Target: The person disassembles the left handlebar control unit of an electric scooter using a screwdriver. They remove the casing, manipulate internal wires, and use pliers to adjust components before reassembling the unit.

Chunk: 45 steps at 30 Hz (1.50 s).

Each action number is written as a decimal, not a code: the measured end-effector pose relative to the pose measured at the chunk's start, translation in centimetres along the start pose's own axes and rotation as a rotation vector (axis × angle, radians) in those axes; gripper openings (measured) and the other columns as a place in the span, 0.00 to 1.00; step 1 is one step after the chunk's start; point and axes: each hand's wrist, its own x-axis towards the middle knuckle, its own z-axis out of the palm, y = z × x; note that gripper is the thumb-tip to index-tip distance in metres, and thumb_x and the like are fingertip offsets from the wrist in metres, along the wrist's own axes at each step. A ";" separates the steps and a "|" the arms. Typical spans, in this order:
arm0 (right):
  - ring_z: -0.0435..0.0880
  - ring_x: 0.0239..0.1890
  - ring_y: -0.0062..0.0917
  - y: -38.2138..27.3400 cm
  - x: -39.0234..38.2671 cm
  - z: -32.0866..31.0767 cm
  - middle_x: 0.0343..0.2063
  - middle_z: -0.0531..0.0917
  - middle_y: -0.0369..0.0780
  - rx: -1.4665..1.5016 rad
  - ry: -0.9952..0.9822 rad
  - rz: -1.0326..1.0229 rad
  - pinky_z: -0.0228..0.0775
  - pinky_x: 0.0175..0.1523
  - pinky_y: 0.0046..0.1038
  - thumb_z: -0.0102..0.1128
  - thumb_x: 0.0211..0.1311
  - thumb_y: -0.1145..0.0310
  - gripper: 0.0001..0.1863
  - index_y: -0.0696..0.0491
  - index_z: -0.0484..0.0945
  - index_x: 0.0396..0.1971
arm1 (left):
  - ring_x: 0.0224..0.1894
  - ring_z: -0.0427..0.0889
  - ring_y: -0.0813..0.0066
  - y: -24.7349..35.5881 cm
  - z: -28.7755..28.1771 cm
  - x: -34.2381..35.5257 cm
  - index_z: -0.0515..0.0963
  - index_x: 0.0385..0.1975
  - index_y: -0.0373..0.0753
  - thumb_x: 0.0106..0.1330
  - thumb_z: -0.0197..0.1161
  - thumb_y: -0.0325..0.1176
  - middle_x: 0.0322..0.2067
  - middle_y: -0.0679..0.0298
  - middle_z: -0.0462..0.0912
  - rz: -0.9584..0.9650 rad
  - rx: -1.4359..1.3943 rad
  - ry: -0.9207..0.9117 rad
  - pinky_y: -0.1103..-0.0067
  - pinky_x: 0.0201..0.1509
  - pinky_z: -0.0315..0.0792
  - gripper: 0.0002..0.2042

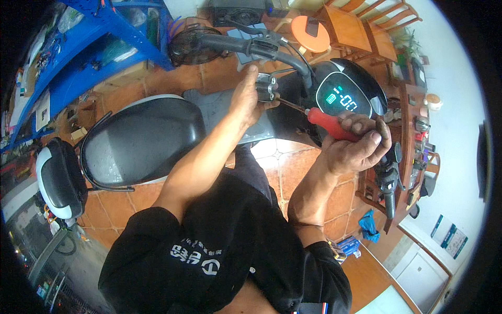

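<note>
My left hand grips a small black and silver metal part above the grey footboard of an electric scooter. My right hand is closed on a red-handled screwdriver, whose thin shaft points left into that part; the exact contact at its tip is too small to make out. The scooter's lit display is just beyond my right hand, and its handlebar crosses above my left hand. The black seat lies to the left of my left forearm.
A blue workbench with bags and parts stands at upper left, near a black fan. An orange stool and wooden chairs are at the back. A wooden shelf lines the right wall. A top box sits behind the seat.
</note>
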 end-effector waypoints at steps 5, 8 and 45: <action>0.71 0.21 0.22 0.3 0.2 -0.2 0.20 0.71 0.37 0.024 -0.012 -0.006 0.72 0.26 0.26 0.52 0.70 0.62 0.10 0.51 0.71 0.44 | 0.32 0.82 0.66 -0.2 -0.1 0.3 0.76 0.40 0.39 0.67 0.48 0.62 0.32 0.59 0.82 0.021 0.045 0.011 0.68 0.34 0.77 0.28; 0.72 0.22 0.22 0.6 0.1 -0.1 0.20 0.71 0.37 0.040 -0.013 -0.005 0.71 0.26 0.26 0.51 0.70 0.63 0.10 0.51 0.71 0.44 | 0.32 0.82 0.66 -0.2 -0.2 0.3 0.76 0.40 0.39 0.67 0.47 0.62 0.32 0.59 0.82 0.028 0.058 -0.014 0.68 0.33 0.77 0.28; 0.80 0.27 0.40 -5.8 5.4 -2.0 0.23 0.78 0.42 -0.973 -1.104 -0.172 0.72 0.35 0.38 0.67 0.49 0.65 0.15 0.52 0.76 0.37 | 0.28 0.80 0.68 0.1 0.3 1.2 0.75 0.38 0.39 0.70 0.45 0.51 0.27 0.59 0.81 -0.064 -0.055 0.003 0.74 0.29 0.70 0.21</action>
